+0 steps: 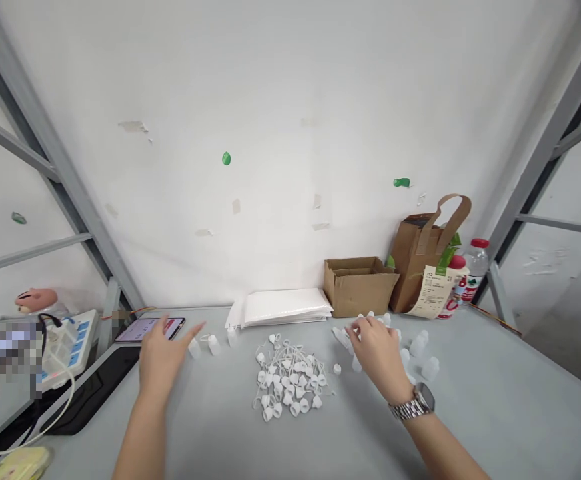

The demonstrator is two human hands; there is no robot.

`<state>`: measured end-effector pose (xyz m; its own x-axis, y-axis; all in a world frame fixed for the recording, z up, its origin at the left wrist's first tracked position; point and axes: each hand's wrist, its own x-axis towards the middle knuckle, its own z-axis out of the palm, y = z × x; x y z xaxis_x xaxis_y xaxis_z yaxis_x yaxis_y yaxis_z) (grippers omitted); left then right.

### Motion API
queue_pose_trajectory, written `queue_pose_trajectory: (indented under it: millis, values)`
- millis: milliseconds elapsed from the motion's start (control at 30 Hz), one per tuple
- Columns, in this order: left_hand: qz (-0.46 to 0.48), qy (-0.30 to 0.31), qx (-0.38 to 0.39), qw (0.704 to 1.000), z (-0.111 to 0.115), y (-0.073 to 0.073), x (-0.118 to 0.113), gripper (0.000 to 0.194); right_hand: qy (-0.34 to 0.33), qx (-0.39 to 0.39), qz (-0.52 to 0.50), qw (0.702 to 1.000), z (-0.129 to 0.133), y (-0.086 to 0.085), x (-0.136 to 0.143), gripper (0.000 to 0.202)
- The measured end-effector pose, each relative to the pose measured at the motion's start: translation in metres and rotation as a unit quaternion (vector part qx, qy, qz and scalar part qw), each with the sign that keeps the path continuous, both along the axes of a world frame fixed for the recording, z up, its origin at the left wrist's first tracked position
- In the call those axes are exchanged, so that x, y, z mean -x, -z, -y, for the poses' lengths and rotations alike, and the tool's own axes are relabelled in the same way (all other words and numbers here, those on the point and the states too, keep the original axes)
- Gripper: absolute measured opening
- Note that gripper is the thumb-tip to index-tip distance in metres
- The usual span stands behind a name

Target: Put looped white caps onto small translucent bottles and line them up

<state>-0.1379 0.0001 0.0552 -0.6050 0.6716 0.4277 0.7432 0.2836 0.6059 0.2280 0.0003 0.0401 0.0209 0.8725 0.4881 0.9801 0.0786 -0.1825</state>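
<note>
My left hand (163, 357) is open above the left of the table, thumb and fingers apart with nothing between them. Just right of it stands a short row of small white plastic bottles (213, 345) with caps. My right hand (376, 347), with a metal watch on the wrist, reaches into a group of translucent bottles (419, 343). Its fingers are closed at a tilted small bottle (341, 336); the grip is partly hidden. Between my hands lies a pile of white caps with loop cords (293, 380), and one loose cap (337, 369) sits at its right.
White envelopes (285, 307), an opened cardboard box (363, 293), a brown paper bag (413, 257) and a red-capped bottle (477, 263) line the wall. On the left are a phone (137, 330), a black tablet-like slab (95, 393), a power strip (77, 350) and trailing cables.
</note>
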Motion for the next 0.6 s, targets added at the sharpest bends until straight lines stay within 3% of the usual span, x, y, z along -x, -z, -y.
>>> queue_pose_trajectory:
  millis: [67, 100, 167, 233, 333, 467, 600]
  values:
    - [-0.026, -0.059, -0.133, 0.989, 0.003, -0.006, -0.013, 0.058, 0.044, 0.009, 0.051, 0.998, -0.001, 0.001, -0.006, 0.017]
    - [-0.024, -0.056, -0.177, 0.982, 0.004, -0.007, -0.021, 0.051, 0.057, 0.016, 0.071, 0.996, 0.0, 0.001, -0.006, 0.018]
    - [0.039, 0.02, -0.183, 0.982, 0.002, -0.005, -0.037, 0.044, 0.068, 0.03, 0.101, 0.992, 0.002, 0.0, -0.005, 0.02]
    - [0.11, 0.155, -0.11, 0.976, -0.001, 0.003, -0.054, 0.042, 0.065, 0.039, 0.12, 0.99, 0.004, -0.001, -0.004, 0.019]
    - [0.095, 0.332, 0.042, 0.938, -0.002, 0.016, -0.082, 0.032, 0.055, 0.053, 0.13, 0.989, 0.005, -0.002, -0.002, 0.015]
    - [0.018, 0.347, 0.142, 0.927, 0.004, 0.026, -0.11, 0.029, 0.051, 0.065, 0.126, 0.989, 0.004, -0.002, -0.002, 0.017]
    - [-0.023, 0.323, 0.211, 0.922, 0.009, 0.028, -0.115, 0.031, 0.068, 0.049, 0.118, 0.989, 0.004, -0.002, 0.0, 0.019]
